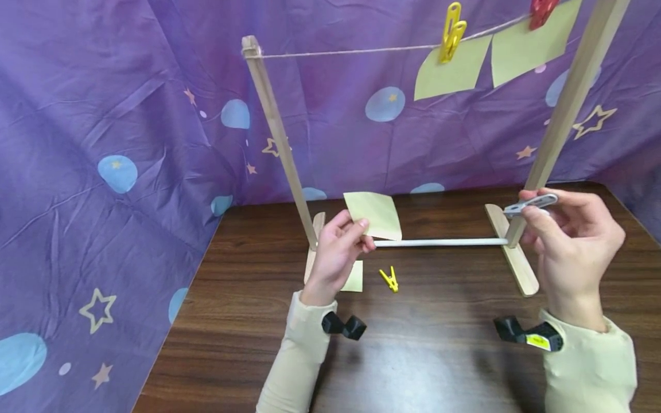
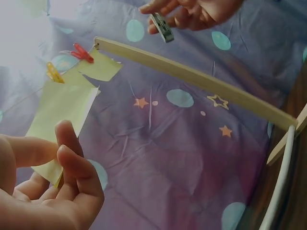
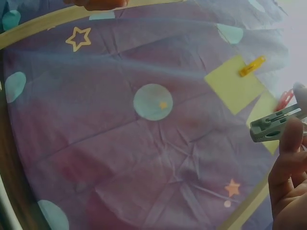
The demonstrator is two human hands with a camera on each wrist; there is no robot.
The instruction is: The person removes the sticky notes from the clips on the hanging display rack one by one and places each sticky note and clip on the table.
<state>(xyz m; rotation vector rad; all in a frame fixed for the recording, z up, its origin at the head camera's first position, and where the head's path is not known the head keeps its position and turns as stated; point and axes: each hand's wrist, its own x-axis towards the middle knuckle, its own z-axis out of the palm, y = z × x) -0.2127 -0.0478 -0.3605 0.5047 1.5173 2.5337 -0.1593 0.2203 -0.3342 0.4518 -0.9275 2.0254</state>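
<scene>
Purple bkdrp point(image 1: 330, 143), brown tbl point(image 1: 439, 310), prob. wood

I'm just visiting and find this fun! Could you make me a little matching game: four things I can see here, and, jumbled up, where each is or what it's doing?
1. Grey peg
2. Red peg
3. Left hand
4. White bar

A. Up on the string
B. Low down between the posts
C. Thumb on a note
D. In the right hand

Pairs: 1-D, 2-A, 3-C, 4-B
</scene>
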